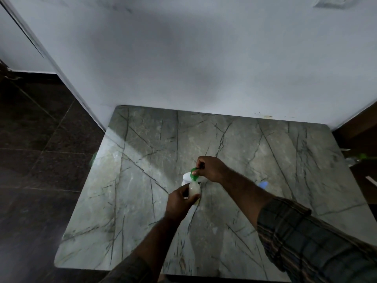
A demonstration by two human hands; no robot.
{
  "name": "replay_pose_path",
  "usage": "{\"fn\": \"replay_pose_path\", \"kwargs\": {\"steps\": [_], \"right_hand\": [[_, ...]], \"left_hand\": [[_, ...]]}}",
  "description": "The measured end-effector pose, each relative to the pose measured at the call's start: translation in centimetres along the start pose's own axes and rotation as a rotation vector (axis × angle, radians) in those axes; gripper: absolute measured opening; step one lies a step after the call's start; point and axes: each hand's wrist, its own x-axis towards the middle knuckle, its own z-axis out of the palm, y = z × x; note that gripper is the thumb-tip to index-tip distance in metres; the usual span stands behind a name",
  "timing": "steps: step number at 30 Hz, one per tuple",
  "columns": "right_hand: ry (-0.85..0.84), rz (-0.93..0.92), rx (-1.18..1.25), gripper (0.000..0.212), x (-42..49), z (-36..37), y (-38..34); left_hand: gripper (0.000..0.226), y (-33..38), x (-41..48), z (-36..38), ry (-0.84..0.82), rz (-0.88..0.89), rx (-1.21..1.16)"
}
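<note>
A small pale translucent bottle (193,189) is held above the grey marble-patterned table (142,180). My left hand (180,201) grips the bottle's body from below. My right hand (211,168) pinches a green cap or ring (193,174) at the bottle's top. A white object (186,177) lies on the table just behind the bottle, partly hidden by my hands. The image is blurred, so fine detail is unclear.
A small blue object (263,184) lies on the table behind my right forearm. A white wall (183,68) stands along the table's far edge. Dark tiled floor (36,150) lies to the left. A green-tipped item (362,156) sits past the table's right edge.
</note>
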Motion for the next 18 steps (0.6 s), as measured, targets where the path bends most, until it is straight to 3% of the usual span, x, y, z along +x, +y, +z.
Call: {"fn": "replay_pose_path", "kwargs": {"steps": [18], "right_hand": [[0.004,-0.033,-0.073,0.026,0.44,-0.04,0.21]], "left_hand": [[0.050,-0.04,-0.18,-0.08,-0.010,-0.008,-0.013]]}}
